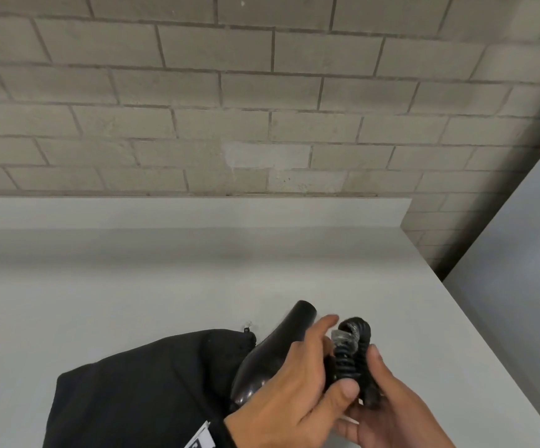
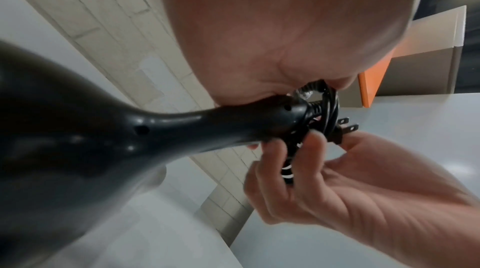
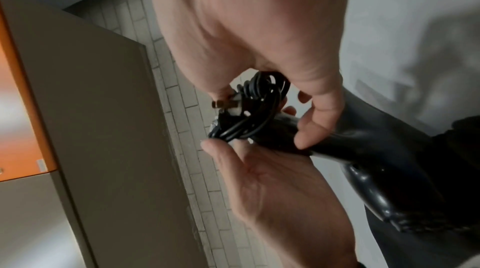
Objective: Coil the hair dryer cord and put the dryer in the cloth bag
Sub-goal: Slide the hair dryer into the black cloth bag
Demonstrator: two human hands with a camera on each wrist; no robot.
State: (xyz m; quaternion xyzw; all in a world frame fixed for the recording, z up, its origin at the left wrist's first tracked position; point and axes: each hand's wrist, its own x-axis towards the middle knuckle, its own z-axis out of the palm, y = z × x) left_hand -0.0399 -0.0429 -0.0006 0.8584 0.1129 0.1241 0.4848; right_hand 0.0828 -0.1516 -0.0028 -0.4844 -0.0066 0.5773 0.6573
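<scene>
1. Both hands sit closest to view, low over a pale grey table (image 1: 391, 302). Left hand (image 1: 291, 389) wraps the black hair dryer (image 1: 272, 350) by its handle, thumb pressing the bundled cord (image 1: 352, 357). Right hand (image 1: 388, 405) cups that same bundle from the other side, its fingers curled round the loops.

2. Progress, as I judge it: coiling looks nearly finished. Black cord is gathered into a tight bunch at the end of the handle, and the plug (image 2: 342, 129) pokes out of the bundle with its two metal prongs free.

3. Bagging is not yet done. Black cloth bag (image 1: 139, 392) lies on the table just left of the hands, and the dryer's wide body rests at or over its edge, nozzle pointing away from the person. Nothing of the dryer appears to be inside yet.

4. Left to do, by my reading: secure or tuck the plug end, open the bag and slide the dryer in.

5. Hard to make out: something clear and shiny, perhaps a wrap or tie, sits at the top of the bundle, but I cannot tell what it is. Bag's mouth is hidden behind the dryer and the left hand, so whether it is open is unclear. Bag's near side is cut off at the bottom edge.
</scene>
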